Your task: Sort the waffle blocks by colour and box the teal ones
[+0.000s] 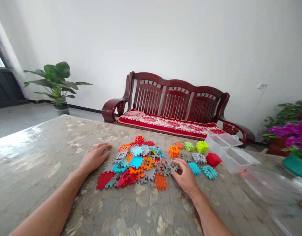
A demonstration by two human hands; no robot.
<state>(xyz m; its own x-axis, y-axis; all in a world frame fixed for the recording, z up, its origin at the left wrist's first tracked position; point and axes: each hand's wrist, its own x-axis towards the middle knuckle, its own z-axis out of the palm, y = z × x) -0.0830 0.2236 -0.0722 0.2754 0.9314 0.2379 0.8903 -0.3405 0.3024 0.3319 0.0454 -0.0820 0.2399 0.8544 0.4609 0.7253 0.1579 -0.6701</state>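
A heap of flat, notched plastic building tiles (138, 164) in orange, blue, grey and red lies on the table (42, 170). My left hand (94, 158) rests flat at the heap's left edge, fingers stretched toward a grey tile. My right hand (185, 177) sits at the heap's right side, fingers curled onto grey tiles (167, 167); whether it grips one is unclear. Assembled tile cubes stand beyond: orange (174, 151), green (202, 147), grey (199, 158), red (213, 159).
A clear plastic box (231, 154) with its lid open stands right of the cubes; more clear plastic (271, 185) lies at the far right. Behind the table are a red wooden bench (175, 108), a potted plant (56, 85) and purple flowers (292, 131).
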